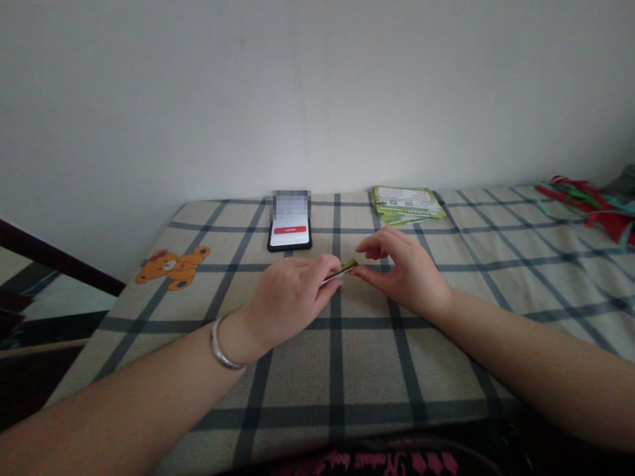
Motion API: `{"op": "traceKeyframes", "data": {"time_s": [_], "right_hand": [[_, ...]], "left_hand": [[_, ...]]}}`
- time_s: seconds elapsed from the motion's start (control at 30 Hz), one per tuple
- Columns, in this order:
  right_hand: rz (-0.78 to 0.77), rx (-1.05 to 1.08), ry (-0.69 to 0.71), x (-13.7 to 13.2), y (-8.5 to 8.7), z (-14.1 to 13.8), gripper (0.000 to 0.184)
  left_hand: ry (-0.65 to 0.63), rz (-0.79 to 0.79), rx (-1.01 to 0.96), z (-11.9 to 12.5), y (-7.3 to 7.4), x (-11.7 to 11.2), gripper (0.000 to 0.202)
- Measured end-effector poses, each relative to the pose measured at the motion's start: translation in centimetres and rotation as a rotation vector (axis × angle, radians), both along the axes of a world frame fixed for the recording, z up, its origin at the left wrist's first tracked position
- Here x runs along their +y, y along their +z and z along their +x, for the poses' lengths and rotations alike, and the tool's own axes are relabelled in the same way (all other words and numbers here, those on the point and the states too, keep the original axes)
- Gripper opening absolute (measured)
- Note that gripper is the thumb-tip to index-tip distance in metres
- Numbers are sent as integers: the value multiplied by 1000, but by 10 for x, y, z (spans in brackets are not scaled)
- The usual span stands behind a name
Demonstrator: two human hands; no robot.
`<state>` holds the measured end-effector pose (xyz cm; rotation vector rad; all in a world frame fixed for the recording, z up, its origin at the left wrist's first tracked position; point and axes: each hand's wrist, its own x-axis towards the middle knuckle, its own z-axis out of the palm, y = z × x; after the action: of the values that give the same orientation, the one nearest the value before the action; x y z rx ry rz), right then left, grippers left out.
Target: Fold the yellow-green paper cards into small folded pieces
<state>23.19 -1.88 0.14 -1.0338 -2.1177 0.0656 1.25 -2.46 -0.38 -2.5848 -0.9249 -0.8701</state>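
While the left hand (pixel 290 301) pinches a narrow strip (pixel 335 274) between thumb and fingertips, the strip's long axis rises slightly to the right, its silvery end in the grip and its olive-yellow tip pointing at the right hand (pixel 404 277). That hand's thumb sits at the tip, forefinger curved above; whether it grips cannot be told. A silver bangle (pixel 221 344) circles the left wrist. Below spreads a grey-checked cream cloth (pixel 357 370) printed with an orange teddy bear (pixel 172 268). Farther off lie a phone (pixel 290 228) showing a red button, a stack of green printed leaflets (pixel 407 205), their writing too small to read, and tangled red-and-green ribbons (pixel 585 208).
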Motion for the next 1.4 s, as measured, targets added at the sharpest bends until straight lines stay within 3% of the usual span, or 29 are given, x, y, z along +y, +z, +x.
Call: {"op": "traceKeyframes", "data": {"time_s": [0.1,0.23,0.67,0.87,1.4], "right_hand": [[-97,53,72,1,-1,-2,11],[-114,90,137,1,-1,-5,2],[-158,157,213,-4,-1,-13,7],[-262,129,148,-5,-3,-16,7],[-362,136,163,-3,-3,-11,5]], "left_hand": [[-12,-16,-27,0,0,1,9],[-54,-45,-73,2,1,3,7],[-135,-205,-169,4,5,5,10],[-154,-289,-197,6,3,5,12],[-124,-472,-279,4,2,6,10]]}}
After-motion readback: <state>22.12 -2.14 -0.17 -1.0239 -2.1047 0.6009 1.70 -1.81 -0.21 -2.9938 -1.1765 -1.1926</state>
